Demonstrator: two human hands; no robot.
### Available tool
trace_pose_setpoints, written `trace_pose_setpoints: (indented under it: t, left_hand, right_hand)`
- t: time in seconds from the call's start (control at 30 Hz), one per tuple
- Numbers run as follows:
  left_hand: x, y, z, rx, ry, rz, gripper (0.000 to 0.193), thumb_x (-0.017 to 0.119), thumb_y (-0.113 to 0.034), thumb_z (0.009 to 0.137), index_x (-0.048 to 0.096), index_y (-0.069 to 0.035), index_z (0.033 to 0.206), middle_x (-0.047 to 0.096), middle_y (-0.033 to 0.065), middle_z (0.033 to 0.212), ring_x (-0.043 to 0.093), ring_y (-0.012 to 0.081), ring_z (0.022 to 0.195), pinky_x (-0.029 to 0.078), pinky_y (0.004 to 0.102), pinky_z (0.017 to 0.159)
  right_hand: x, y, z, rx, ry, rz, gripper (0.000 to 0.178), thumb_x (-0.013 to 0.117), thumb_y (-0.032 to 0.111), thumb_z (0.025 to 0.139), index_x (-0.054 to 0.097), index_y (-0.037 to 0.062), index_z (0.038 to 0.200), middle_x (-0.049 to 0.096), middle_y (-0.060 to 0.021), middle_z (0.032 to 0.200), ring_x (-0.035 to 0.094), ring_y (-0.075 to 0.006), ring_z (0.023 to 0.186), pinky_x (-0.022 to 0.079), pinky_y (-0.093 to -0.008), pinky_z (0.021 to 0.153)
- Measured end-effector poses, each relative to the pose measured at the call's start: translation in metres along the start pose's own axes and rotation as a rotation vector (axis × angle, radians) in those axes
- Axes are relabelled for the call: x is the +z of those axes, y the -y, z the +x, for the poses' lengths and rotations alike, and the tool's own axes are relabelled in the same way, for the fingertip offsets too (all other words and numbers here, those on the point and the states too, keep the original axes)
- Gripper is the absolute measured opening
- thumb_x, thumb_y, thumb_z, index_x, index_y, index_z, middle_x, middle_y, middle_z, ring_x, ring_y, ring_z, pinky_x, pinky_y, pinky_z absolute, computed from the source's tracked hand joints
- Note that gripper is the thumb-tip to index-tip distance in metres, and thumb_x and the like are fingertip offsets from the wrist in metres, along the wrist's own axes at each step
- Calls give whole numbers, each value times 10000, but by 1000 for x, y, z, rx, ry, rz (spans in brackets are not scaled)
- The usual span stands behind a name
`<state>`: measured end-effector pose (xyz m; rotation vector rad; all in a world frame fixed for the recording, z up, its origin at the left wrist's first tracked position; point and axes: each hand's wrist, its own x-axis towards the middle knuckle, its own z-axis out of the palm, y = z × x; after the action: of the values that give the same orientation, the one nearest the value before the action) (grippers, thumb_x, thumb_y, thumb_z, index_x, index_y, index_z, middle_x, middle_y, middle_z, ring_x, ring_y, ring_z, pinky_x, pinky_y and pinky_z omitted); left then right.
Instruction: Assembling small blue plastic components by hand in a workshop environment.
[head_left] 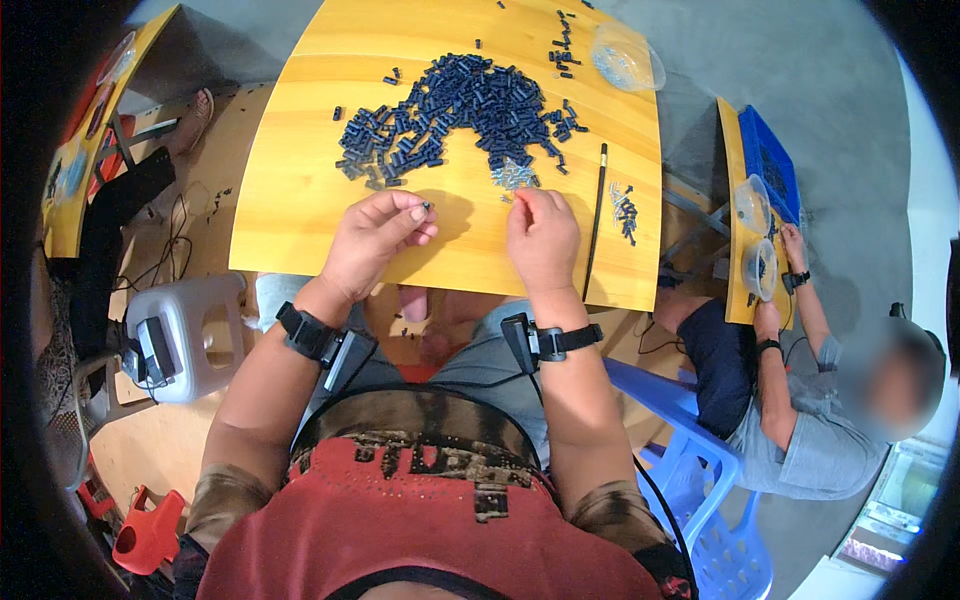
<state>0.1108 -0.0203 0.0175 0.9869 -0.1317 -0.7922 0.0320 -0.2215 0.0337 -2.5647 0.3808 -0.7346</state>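
My left hand (372, 240) is closed, with a small dark piece (427, 205) pinched between thumb and forefinger above the near part of the yellow table (300, 215). My right hand (543, 240) is closed too. Its thumb and fingertips press together beside a small heap of silver metal pieces (515, 174); whatever they hold is too small to make out. Beyond both hands spreads a large pile of short black cylindrical parts (470, 100). To the right of my right hand lies a thin black stick (597, 220).
Right of the stick is a little group of dark and silver pieces (625, 215). A clear plastic tub (628, 60) stands at the far right corner. At the right, another person (800, 420) works at a table with a blue tray (770, 160). A blue plastic chair (700, 450) stands nearby.
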Motion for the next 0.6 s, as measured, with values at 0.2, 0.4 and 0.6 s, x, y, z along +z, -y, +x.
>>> trace_pose_setpoints:
  t: [0.2, 0.4, 0.6]
  left_hand:
    - [0, -3, -1, -4, 13, -24, 143, 566, -94, 885, 549, 3, 989, 614, 75, 928, 598, 152, 833, 488, 261, 755]
    - [-2, -2, 0, -5, 23, -20, 135, 549, -85, 891, 562, -11, 1004, 621, 78, 936, 601, 152, 823, 487, 264, 733]
    - [-4, 0, 2, -5, 38, -34, 136, 543, -78, 893, 564, -10, 1009, 618, 78, 937, 598, 147, 826, 485, 260, 731]
  right_hand:
    - [-6, -4, 2, 50, 33, 46, 60, 595, 79, 759, 610, 54, 811, 586, -123, 745, 574, -312, 701, 475, -398, 617]
    - [3, 3, 2, -14, 76, -6, 42, 598, 75, 735, 584, 50, 766, 581, -119, 739, 569, -309, 713, 472, -398, 619]
    - [6, 7, 2, -12, 114, -98, 43, 593, 76, 725, 564, 53, 747, 557, -117, 747, 554, -314, 718, 465, -409, 615]
